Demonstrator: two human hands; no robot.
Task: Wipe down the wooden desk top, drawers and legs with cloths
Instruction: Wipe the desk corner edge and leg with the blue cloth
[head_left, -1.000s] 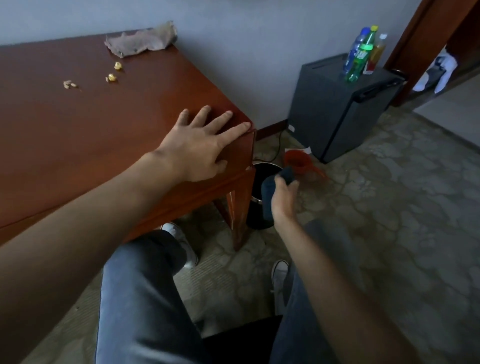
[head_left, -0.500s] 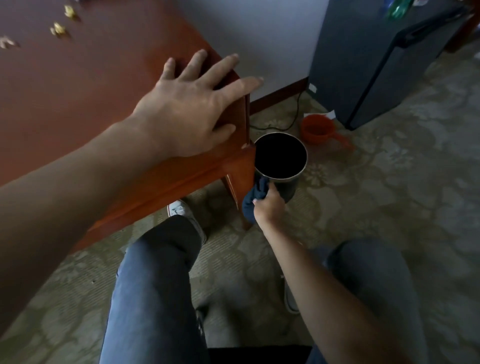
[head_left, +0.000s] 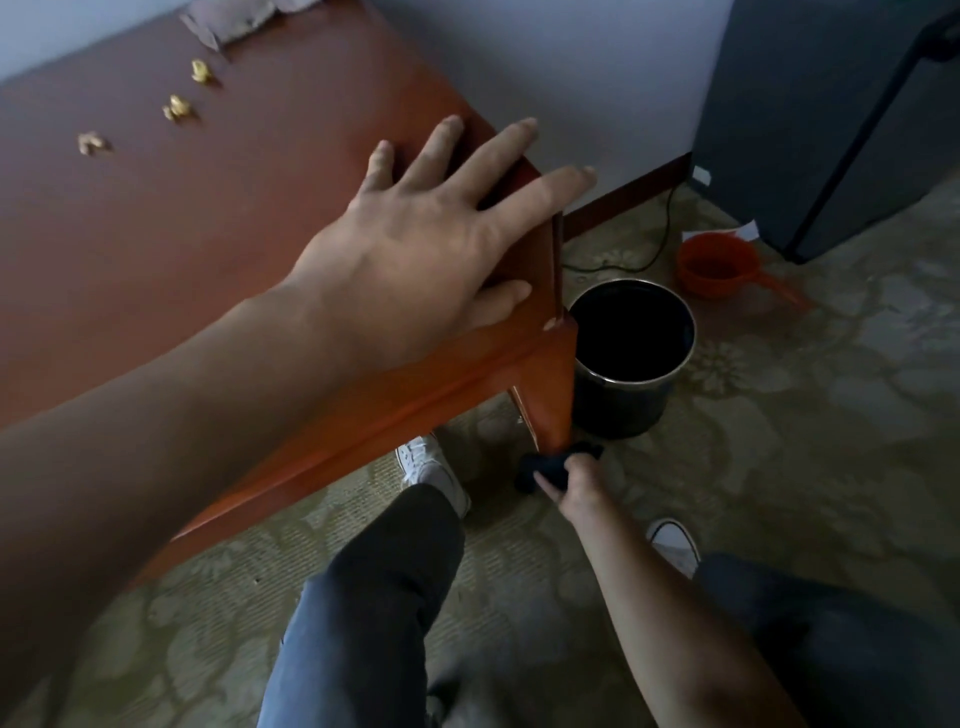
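My left hand (head_left: 436, 234) lies flat on the wooden desk top (head_left: 208, 218), fingers spread, right at the desk's near right corner – index fingertip pokes past the edge. It grips nothing, just rests there.

My right hand (head_left: 574, 480) is down low at the foot of the desk leg (head_left: 548, 395) under that same corner. Fingers are curled around a dark blue cloth (head_left: 545, 467), bunched up and pressed against the bottom of the leg, close to the carpet (head_left: 779, 441).

A second cloth, brownish and crumpled (head_left: 228, 15), lies on the far edge of the desk top by the wall, partly cut off by the frame. Three small yellowish crumpled bits (head_left: 179, 106) sit on the desk top between that cloth and my left hand – too blurred to say what they are.

Just right of the desk leg stands a black metal-rimmed bin (head_left: 631, 358), almost touching the leg. Beyond the bin, an orange plastic scoop (head_left: 719, 262) on the carpet, and behind it a dark mini fridge (head_left: 831, 119) against the wall. A black cable (head_left: 660, 244) runs along the carpet between desk and fridge.

My knees and white shoes (head_left: 426, 462) are below the desk edge.
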